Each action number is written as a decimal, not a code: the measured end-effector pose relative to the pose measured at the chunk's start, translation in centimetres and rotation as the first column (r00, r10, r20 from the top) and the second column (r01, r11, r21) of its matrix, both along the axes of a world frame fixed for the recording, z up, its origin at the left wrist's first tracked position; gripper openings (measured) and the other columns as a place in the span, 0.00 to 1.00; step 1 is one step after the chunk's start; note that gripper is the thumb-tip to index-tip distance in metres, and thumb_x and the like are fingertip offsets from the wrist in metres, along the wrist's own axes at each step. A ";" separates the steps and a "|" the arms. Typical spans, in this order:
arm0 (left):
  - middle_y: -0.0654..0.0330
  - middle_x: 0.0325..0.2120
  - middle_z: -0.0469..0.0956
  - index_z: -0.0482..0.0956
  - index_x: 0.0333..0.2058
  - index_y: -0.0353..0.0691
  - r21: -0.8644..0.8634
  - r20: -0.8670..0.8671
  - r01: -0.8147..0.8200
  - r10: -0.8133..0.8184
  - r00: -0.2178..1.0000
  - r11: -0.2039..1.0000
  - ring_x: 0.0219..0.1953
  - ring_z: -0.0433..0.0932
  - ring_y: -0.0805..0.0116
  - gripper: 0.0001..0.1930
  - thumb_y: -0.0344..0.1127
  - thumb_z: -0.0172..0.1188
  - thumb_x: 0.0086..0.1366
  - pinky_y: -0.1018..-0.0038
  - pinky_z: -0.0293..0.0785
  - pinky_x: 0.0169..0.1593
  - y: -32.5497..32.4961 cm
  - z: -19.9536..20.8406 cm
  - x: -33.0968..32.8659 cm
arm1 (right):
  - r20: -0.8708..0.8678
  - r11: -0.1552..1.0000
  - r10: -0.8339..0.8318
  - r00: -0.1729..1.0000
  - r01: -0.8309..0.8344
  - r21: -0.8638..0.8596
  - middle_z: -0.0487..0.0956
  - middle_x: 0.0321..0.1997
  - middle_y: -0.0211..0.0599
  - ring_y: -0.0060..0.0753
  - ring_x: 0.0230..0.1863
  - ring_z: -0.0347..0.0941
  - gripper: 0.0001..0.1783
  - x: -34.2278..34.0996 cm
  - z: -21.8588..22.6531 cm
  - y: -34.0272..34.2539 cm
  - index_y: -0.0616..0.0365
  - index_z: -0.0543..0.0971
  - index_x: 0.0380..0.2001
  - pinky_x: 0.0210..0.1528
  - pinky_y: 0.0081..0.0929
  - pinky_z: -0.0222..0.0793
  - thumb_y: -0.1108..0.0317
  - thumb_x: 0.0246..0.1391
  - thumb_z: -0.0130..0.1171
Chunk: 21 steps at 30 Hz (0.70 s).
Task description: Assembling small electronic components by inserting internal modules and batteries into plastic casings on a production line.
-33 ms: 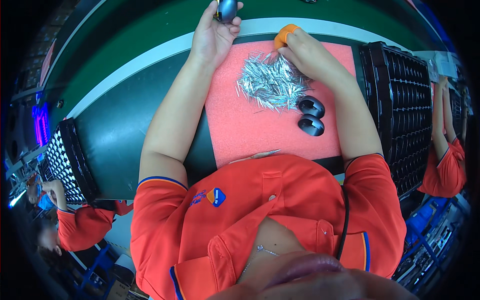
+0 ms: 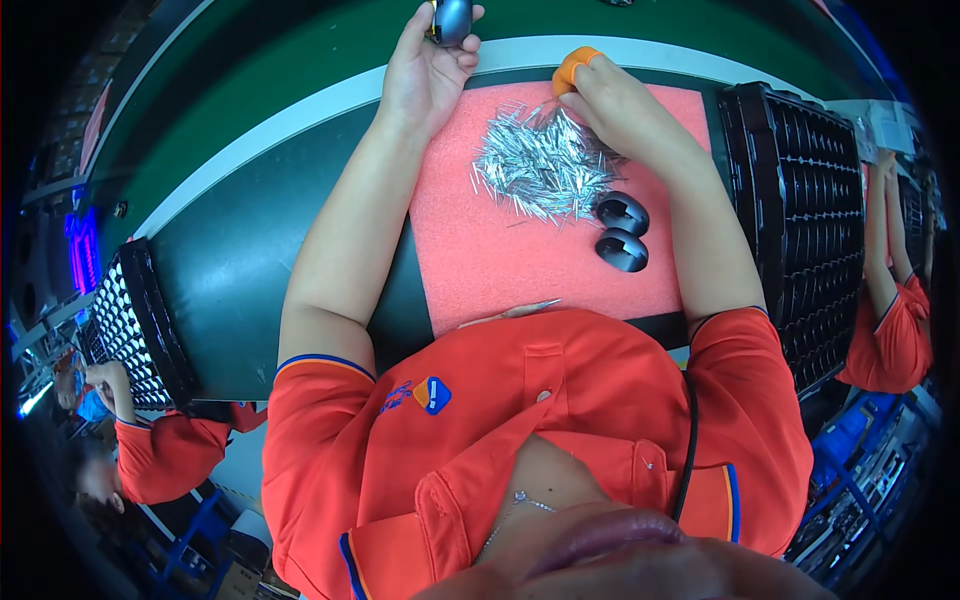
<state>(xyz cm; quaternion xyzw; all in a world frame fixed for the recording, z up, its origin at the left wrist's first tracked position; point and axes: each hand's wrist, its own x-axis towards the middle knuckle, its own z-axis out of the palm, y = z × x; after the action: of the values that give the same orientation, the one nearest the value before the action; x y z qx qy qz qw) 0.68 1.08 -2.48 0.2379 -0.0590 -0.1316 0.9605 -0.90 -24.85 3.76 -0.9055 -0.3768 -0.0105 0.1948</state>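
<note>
- Head view: the left hand [image 2: 425, 70] is raised at the far edge of the bench, fingers curled around a small rounded dark grey plastic housing [image 2: 452, 18], apparently lifted clear so it can be worked on.
- The right hand [image 2: 615, 105], an orange rubber cot on its fingertip [image 2: 572, 68], reaches into the heap of thin silvery metal pins [image 2: 545, 165]; its fingertips are pressed together at the heap's far edge, though whether they pinch a pin cannot be told.
- Two more dark rounded housings [image 2: 622, 232] lie just beside the heap, near the right forearm.
- All rests on a pink foam mat [image 2: 480, 250] over a dark bench, likely to stop the pins rolling.
- Black slotted trays [image 2: 800, 190] flank the bench; beyond runs a green belt [image 2: 300, 55]. Orange-sleeved co-workers stand at both sides.
</note>
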 end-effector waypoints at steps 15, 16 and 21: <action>0.53 0.43 0.74 0.66 0.51 0.36 0.401 0.118 -0.241 0.211 0.970 0.884 0.31 0.72 0.73 0.21 0.49 0.43 0.71 0.79 0.71 0.36 -3.2 4.3 -2.4 | -0.051 0.999 0.022 0.998 -0.020 0.038 0.73 0.36 0.48 0.48 0.39 0.73 0.11 0.0 0.5 0.0 0.65 0.76 0.34 0.43 0.36 0.69 0.67 0.52 0.58; 0.53 0.43 0.74 0.65 0.53 0.36 0.423 0.156 -0.262 0.216 0.964 0.868 0.32 0.72 0.74 0.22 0.48 0.44 0.71 0.80 0.70 0.35 -3.4 4.6 -2.6 | -0.052 0.999 0.019 0.998 -0.017 0.038 0.73 0.36 0.48 0.48 0.39 0.73 0.11 0.1 0.6 0.4 0.65 0.76 0.34 0.43 0.36 0.69 0.67 0.52 0.58; 0.55 0.43 0.75 0.60 0.59 0.37 0.616 0.295 -0.387 0.254 0.921 0.686 0.30 0.71 0.78 0.25 0.39 0.53 0.67 0.84 0.67 0.32 -4.1 4.6 -2.8 | -0.012 0.994 0.043 0.999 -0.042 0.103 0.73 0.36 0.50 0.50 0.41 0.71 0.12 0.6 0.0 0.2 0.64 0.74 0.35 0.44 0.38 0.68 0.66 0.54 0.58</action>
<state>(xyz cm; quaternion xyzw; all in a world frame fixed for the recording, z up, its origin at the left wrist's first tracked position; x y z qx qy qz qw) -2.09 -3.02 2.11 0.5812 -0.0551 0.0495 0.8104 -0.30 -24.63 3.81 -0.8862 -0.3935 -0.0195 0.2438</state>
